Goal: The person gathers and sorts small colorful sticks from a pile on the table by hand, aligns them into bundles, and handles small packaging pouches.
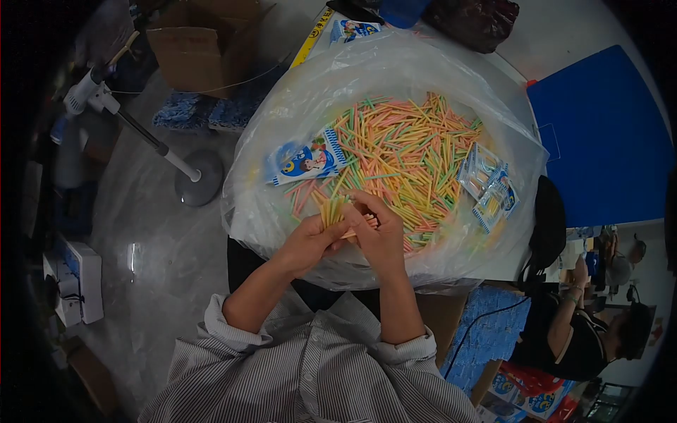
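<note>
Thin pastel sticks (402, 151), yellow, pink and green, lie heaped in a large clear plastic bag (264, 130) spread open on the table. Over the bag's near side, my left hand (308, 243) is closed round a small bundle of sticks (333, 211). My right hand (377, 229) meets it, its fingers curled round more sticks with pinkish ends. A blue and white packet (307, 158) rests left of the heap. On the right, small clear-and-blue packets (486, 185) lie on the sticks.
Beyond the bag's right side stands a blue panel (599, 137). A cardboard box (204, 53) and a round-based metal stand (199, 178) are at the left. Another person (575, 324) is at the lower right, near blue packets (486, 324). A dark bag (476, 21) lies at the top.
</note>
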Motion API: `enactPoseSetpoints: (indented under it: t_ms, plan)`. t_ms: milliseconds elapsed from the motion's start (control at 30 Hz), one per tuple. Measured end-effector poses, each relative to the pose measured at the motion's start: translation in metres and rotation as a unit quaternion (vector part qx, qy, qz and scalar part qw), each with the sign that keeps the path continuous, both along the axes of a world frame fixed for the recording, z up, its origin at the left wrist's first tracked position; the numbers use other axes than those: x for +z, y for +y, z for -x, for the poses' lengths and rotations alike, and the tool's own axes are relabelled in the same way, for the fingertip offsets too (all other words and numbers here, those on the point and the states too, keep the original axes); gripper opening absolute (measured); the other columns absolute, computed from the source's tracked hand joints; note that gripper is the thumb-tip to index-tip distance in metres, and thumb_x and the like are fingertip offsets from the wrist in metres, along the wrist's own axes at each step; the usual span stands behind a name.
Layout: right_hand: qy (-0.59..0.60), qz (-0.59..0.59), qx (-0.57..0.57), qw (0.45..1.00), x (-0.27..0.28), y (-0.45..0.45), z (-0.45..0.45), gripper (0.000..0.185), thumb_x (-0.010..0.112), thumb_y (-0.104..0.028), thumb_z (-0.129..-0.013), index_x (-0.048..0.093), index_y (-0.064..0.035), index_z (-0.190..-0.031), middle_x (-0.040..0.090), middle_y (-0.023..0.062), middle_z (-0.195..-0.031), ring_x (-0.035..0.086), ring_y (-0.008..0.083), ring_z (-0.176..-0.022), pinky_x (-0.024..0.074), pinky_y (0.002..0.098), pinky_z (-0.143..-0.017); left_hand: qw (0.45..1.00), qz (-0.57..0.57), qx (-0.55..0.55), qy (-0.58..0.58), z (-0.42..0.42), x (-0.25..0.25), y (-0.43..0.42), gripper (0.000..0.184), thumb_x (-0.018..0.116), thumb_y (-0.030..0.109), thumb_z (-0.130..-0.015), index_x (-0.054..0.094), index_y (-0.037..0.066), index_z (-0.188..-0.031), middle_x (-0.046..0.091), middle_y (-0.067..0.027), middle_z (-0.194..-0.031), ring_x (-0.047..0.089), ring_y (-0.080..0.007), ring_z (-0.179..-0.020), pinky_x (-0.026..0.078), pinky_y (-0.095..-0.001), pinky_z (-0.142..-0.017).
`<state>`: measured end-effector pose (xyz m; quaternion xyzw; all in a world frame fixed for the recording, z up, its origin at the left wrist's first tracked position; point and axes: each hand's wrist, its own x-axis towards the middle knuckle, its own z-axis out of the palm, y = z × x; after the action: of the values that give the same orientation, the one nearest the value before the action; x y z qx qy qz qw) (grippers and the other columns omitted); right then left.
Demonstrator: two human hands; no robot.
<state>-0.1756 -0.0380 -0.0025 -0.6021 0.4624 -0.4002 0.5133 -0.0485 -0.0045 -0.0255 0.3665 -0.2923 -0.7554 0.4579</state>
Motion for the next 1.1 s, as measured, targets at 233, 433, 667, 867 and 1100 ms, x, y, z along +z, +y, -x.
enactPoseSetpoints:
  t_ms: [233,433,667,867,1100]
  plan:
    - [-0.091,-0.037,-0.036,0.995,0.000,0.004,-0.004,0.020,0.052,-0.005,-0.080,0.051,-0.0010,-0.099,0.049,-0.0017,-0.069,0.044,0.0008,-0.062,0.0361,0.0137,-0.052,0.999,-0.026,0.013,0.020,0.000,0.001,-0.001,0.017,0.043,0.023,-0.088,0.049,0.008,-0.084,0.042,0.0038,-0.063,0.035,-0.0028,-0.052,0.027,-0.0166,-0.046]
    - [-0.074,0.004,-0.006,0.997,0.015,0.001,-0.006,0.019,0.050,-0.009,-0.082,0.051,-0.0006,-0.098,0.051,-0.0011,-0.071,0.047,0.0018,-0.058,0.0362,0.0144,-0.047,1.000,-0.006,-0.009,0.011,-0.001,0.003,0.000,0.018,0.042,0.023,-0.088,0.049,0.007,-0.082,0.042,0.0041,-0.063,0.035,-0.0027,-0.053,0.026,-0.0164,-0.045]
    - [-0.130,-0.114,0.007,0.985,0.013,0.001,-0.007,0.019,0.053,-0.012,-0.081,0.055,0.0005,-0.095,0.053,-0.0009,-0.073,0.047,0.0014,-0.053,0.0350,0.0140,-0.044,0.999,0.011,-0.033,0.005,-0.002,-0.004,-0.001,0.019,0.042,0.023,-0.088,0.049,0.007,-0.080,0.042,0.0040,-0.063,0.035,-0.0028,-0.053,0.027,-0.0163,-0.046]
    - [-0.104,-0.046,-0.029,0.993,0.009,0.003,-0.011,0.014,0.053,-0.010,-0.081,0.054,0.0006,-0.090,0.052,0.0002,-0.077,0.046,0.0012,-0.056,0.0361,0.0135,-0.045,0.999,0.012,-0.029,0.003,-0.004,0.000,-0.001,0.019,0.043,0.023,-0.088,0.049,0.007,-0.080,0.043,0.0039,-0.063,0.036,-0.0028,-0.053,0.028,-0.0165,-0.046]
    - [-0.107,-0.037,0.003,0.994,0.013,0.003,-0.005,0.018,0.052,-0.008,-0.081,0.051,0.0007,-0.096,0.050,0.0018,-0.083,0.047,0.0023,-0.061,0.0388,0.0136,-0.047,0.999,-0.019,-0.017,0.022,-0.005,0.001,0.000,0.018,0.044,0.023,-0.087,0.050,0.007,-0.081,0.044,0.0039,-0.064,0.037,-0.0025,-0.054,0.028,-0.0159,-0.046]
